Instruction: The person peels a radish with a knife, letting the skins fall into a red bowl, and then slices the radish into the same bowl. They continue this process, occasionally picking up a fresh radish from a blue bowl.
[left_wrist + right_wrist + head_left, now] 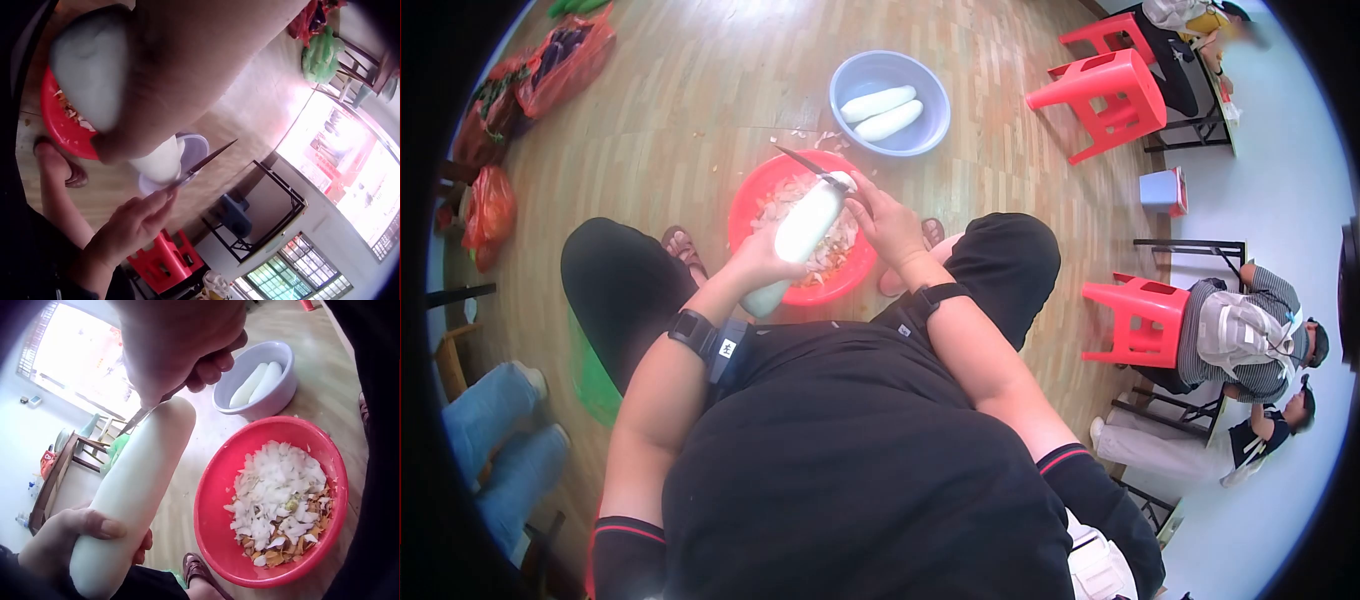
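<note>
My left hand (pixel 762 258) grips a long white radish (pixel 134 494) round its lower part, thumb across the top side. The radish is tilted over a red basin (pixel 745 205), and its skin looks smooth and white. In my right hand (pixel 890 228) is a knife (pixel 805 162), its blade lying across the far end of the radish. From the right wrist view, the fingers (pixel 209 369) curl round the handle, which they mostly hide. White and orange-brown peelings (pixel 281 494) lie heaped in the basin below.
Just beyond stands a pale blue basin (pixel 840 105) with two white radishes (pixel 880 103) in it. Peel scraps dot the wooden floor. Red plastic stools (pixel 1135 320) and seated people are on the right; bags of vegetables (pixel 565 65) lie at the left, near a person's jeans-clad legs (pixel 510 430).
</note>
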